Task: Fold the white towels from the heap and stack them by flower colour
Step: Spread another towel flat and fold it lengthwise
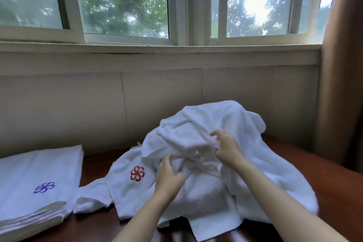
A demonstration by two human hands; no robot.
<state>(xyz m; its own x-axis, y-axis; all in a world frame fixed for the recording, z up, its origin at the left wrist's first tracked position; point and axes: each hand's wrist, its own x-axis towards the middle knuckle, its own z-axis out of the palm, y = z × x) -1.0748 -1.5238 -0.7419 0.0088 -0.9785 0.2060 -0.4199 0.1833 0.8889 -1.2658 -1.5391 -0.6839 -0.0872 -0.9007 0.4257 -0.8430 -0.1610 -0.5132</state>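
Note:
A heap of white towels (214, 124) lies on the dark wooden table (334, 182), right of centre. One towel at the heap's left side shows a red flower (137, 173). My left hand (169, 177) grips a fold of towel in the middle of the heap, just right of that flower. My right hand (225, 147) pinches a bunched towel edge higher up. At the far left sits a stack of folded white towels (29, 179); its top towel bears a blue flower (44, 187).
A cream wall panel and window sill (157, 53) run behind the table. A brown curtain (341, 65) hangs at the right. Bare table surface (94, 165) shows between the stack and the heap.

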